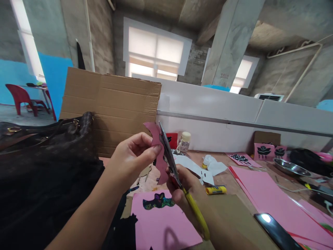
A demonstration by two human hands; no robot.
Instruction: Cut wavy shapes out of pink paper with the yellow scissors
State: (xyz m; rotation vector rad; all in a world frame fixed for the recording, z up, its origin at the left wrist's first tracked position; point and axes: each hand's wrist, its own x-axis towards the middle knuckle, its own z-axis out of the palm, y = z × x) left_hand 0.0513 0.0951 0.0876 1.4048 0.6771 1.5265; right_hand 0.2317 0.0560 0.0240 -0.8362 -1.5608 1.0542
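Pink paper cutout (159,152) at frame centre, held upright above desk (234,205); long axis near vertical, curled tip pointing up-left. Left hand (132,156) fingers pinched on cutout's left edge. Right hand (186,185) fingers clenched around yellow-handled scissors (177,177); blades angled up-left, lying against cutout's right edge. Glue stick (215,190) lying just right, on desk. Pink sheet (163,222) below hands.
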